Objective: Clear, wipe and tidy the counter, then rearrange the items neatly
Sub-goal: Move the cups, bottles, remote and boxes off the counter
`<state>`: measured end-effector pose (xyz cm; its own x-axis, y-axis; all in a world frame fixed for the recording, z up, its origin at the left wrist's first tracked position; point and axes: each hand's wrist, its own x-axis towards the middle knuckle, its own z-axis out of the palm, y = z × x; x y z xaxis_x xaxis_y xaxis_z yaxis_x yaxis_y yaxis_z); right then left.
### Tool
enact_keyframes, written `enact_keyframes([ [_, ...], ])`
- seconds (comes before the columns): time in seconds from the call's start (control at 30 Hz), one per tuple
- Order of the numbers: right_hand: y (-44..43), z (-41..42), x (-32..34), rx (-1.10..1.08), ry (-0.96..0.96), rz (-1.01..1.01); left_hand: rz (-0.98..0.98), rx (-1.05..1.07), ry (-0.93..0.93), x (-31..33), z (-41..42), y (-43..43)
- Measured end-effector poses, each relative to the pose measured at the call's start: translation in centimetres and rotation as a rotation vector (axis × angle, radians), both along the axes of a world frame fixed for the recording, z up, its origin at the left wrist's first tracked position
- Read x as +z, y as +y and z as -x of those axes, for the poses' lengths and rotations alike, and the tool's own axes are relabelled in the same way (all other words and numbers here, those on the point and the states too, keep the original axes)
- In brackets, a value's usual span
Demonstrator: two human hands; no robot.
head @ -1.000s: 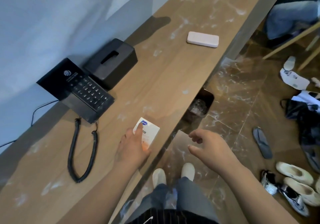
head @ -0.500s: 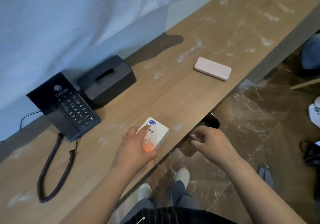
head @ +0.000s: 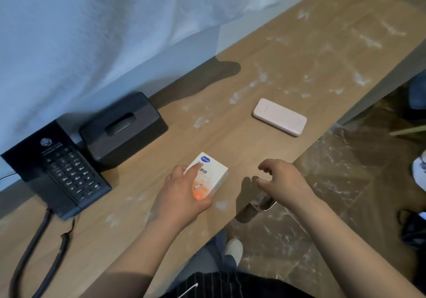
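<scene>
My left hand [head: 182, 196] grips the small white box [head: 211, 174], forefinger laid along its top, just in front of the black tissue box [head: 124, 129] and to its right. The box's long axis runs straight away from my palm, blue logo at the far end, orange end nearest me. My right hand [head: 283, 182], empty and loosely curled, hovers further right.

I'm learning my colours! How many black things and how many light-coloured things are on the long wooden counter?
Black: 2, the telephone and the tissue box
White or pale: 2, the small box and the power bank
Total: 4
</scene>
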<state>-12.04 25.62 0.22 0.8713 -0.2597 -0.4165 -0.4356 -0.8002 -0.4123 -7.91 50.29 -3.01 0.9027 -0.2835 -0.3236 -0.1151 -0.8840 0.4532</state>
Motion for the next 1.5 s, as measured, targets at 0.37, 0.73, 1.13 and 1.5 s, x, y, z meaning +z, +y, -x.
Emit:
enact_keyframes([
  [0.37, -4.9, -7.6, -1.4, -0.019, -0.013, 0.111, -0.043, -0.011, 0.01, 0.9, -6.0, -2.9],
  [0.73, -10.8, -12.8, -4.7, 0.104, 0.024, 0.2, -0.106, 0.069, 0.002, 1.5, -7.2, -7.8],
  [1.13, -12.7, -14.5, -5.9, 0.231, 0.084, 0.254, -0.137, 0.203, 0.043, 0.8, -6.3, -11.2],
  [1.5, -8.7, -13.7, -2.4, 0.196, 0.093, -0.154, -0.115, 0.493, 0.04, 2.6, -2.0, -8.9],
])
